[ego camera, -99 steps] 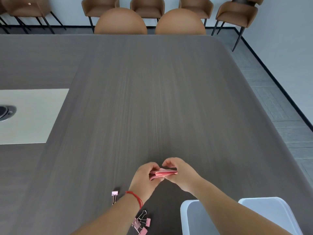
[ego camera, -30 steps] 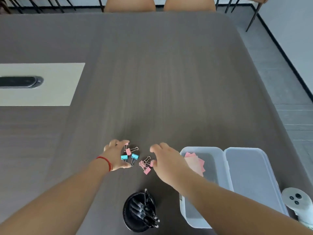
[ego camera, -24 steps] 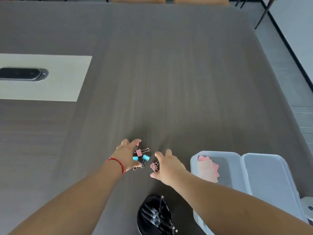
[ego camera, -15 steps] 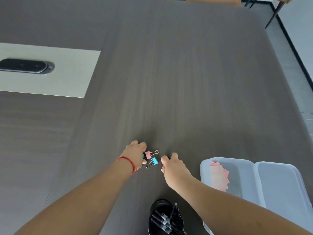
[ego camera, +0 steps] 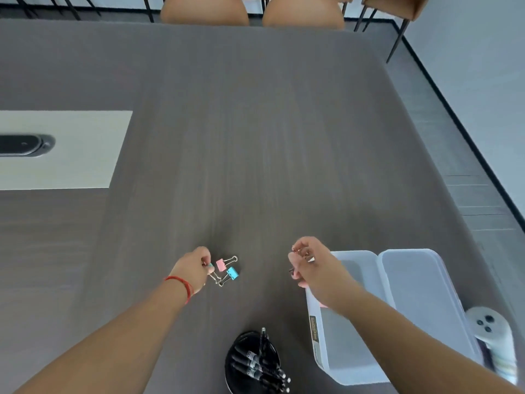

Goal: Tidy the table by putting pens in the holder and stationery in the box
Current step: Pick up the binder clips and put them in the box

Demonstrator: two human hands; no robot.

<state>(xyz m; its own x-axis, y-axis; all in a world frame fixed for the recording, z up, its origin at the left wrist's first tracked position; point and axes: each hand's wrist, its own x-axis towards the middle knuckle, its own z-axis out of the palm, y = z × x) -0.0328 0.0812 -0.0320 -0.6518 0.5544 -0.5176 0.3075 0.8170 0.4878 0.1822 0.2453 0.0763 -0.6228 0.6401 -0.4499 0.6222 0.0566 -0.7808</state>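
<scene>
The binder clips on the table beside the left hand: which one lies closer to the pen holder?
The blue binder clip. It lies nearer the pen holder than the pink binder clip, which sits just beyond it, slightly further from the camera.

Colours and patterns on the tabletop

Dark grey-brown wood-grain table (ego camera: 255, 137) with a cream rectangular inset panel (ego camera: 71, 149) at nine o'clock; pink binder clip (ego camera: 221, 264) and light-blue binder clip (ego camera: 233, 273), both with silver wire handles; thin red string bracelet (ego camera: 181, 284); translucent white plastic box (ego camera: 355, 348) at four o'clock; round black pen holder (ego camera: 241, 362) with black pens at six o'clock; tan chair backs (ego camera: 204, 9) at twelve.
</scene>
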